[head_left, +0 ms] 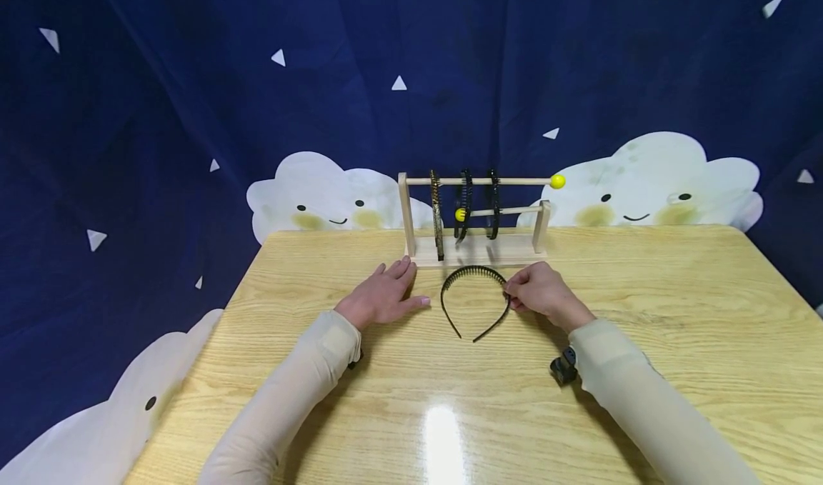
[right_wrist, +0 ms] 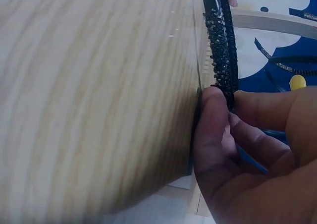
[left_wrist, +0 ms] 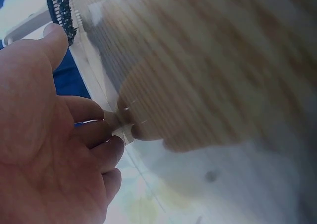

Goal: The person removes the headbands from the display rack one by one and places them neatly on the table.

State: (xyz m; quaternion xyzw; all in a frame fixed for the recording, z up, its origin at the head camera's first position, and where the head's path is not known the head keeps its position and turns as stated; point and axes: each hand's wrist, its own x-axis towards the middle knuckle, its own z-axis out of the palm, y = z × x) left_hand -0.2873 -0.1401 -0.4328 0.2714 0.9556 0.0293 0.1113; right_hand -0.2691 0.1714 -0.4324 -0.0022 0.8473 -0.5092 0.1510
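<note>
A black toothed headband point(head_left: 476, 269) lies on the table in front of a small wooden rack point(head_left: 514, 246), its two ends toward the person. My right hand point(head_left: 543, 292) pinches its right side between thumb and fingers. Up close in the right wrist view, dark beads cover that part of the headband point(right_wrist: 218, 40). To the left, my left hand point(head_left: 382, 296) rests palm down with straight fingers, fingertips at the rack's left base corner. Its thumb points toward the headband without reaching it in the head view.
From the rack's upper bar hang a gold-and-black headband point(head_left: 437, 217) and two black ones, including the rightmost headband point(head_left: 494, 203). Yellow balls cap the bars, such as the upper ball point(head_left: 557, 181). Behind the wooden table point(head_left: 675, 371) hangs a dark blue curtain point(head_left: 450, 35) with clouds.
</note>
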